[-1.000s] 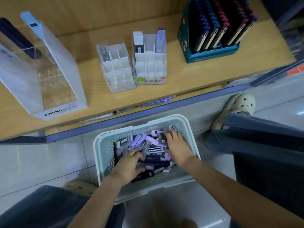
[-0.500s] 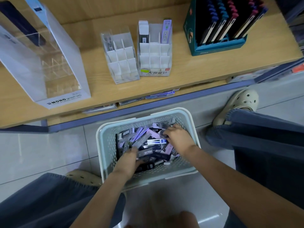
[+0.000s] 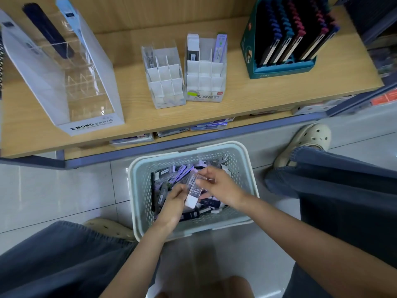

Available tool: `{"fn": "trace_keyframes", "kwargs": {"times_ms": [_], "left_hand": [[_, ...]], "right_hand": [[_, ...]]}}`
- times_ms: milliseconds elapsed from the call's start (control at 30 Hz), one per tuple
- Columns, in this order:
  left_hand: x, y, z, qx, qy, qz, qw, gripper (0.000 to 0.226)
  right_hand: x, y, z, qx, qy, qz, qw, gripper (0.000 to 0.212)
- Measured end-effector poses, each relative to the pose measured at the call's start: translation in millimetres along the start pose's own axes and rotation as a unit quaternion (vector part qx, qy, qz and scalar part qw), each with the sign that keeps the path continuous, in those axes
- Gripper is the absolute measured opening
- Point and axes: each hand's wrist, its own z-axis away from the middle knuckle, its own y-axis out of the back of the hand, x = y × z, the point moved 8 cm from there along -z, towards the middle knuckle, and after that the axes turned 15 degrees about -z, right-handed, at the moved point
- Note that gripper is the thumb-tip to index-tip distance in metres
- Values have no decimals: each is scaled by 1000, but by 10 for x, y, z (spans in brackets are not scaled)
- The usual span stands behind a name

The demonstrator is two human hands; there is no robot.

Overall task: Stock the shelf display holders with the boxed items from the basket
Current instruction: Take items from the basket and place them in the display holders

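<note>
While we crouch over the pale blue-green perforated plastic basket (image 3: 137,190) on the grey tiled floor (image 3: 53,190), both our hands meet above its heap of small black, white and lilac boxed items (image 3: 169,175). Between them we hold one slim clear plastic box with a white end (image 3: 193,190), lifted just above the heap and tilted, white end toward us. Our left hand (image 3: 174,204) grips the lower part, thumb and fingers curled round it near the white end. Our right hand (image 3: 221,187) pinches the upper part with its fingertips.

Beyond the basket runs the light wooden shelf (image 3: 268,93). Near its middle stands a clear plastic left holder with white dividers (image 3: 165,82), and just beside it a matching right holder (image 3: 205,82) with a green and white label on its front. The left holder carries something small in its back left compartment; we cannot tell what. The right holder has a black and white box (image 3: 192,47) upright in its back left compartment and a lilac box (image 3: 221,47) upright in the back right one.

At the shelf's left leans a large clear acrylic stand marked MONO graph (image 3: 64,72). At the right sits a teal cardboard display of spiral notebooks (image 3: 279,67). A beige perforated clog (image 3: 309,140) rests on the floor right of the basket, and a second clog (image 3: 109,229) at its left.
</note>
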Motion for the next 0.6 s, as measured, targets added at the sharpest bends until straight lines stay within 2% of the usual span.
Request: {"fn": "trace_keyframes", "kwargs": {"times_ms": [167,300,433,533,600], "left_hand": [[120,-19,159,-66,2,109,992,22],[135,37,279,-80,-21,76,994,25],[236,200,306,-22,-71,3,997,20],[288,307,297,5,-85,-17,996,13],[283,386,297,25,-77,-22,996,12]], "right_hand": [[-21,-42,36,-8,16,12,1000,11],[-136,-137,79,-9,61,41,997,22],[-195,-181,29,-6,76,-22,997,17],[-129,4,-113,31,90,81,992,8],[68,164,-217,16,49,194,980,23]]}}
